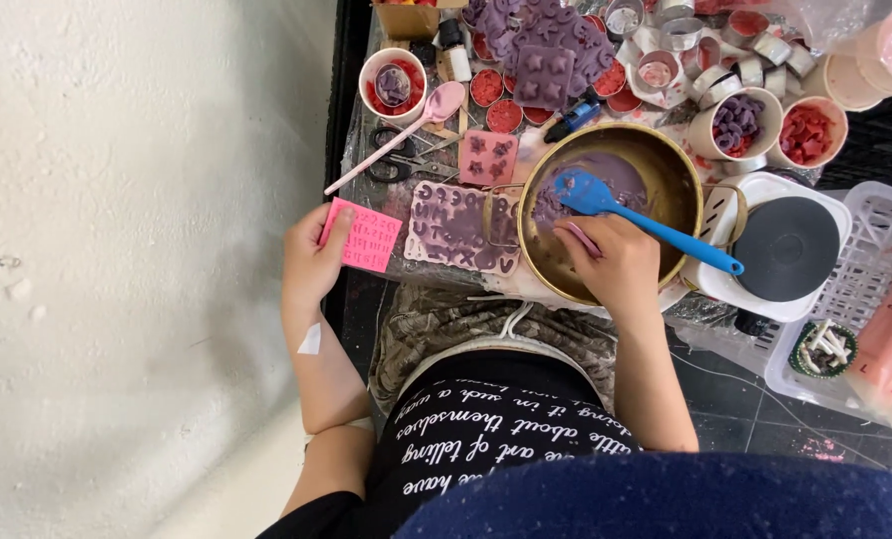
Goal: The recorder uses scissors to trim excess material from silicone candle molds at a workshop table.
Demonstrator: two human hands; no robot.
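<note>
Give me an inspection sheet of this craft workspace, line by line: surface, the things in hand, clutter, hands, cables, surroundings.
Surface: table under a clear sheet, crowded, stained red and purple.
Things in hand: brass bowl with purple paste; blue spatula resting in it; small pink mould; letter mould partly filled purple.
Clutter: paper cups of red and purple pieces, purple star mould, pink spoon, scissors, white hot plate.
Hands: left hand holds the small pink mould; right hand over the bowl's near rim, pinching a thin pink stick.
Cables: nothing seen.
Surroundings: white wall or floor at left, white basket at right, dark tiled floor.
</note>
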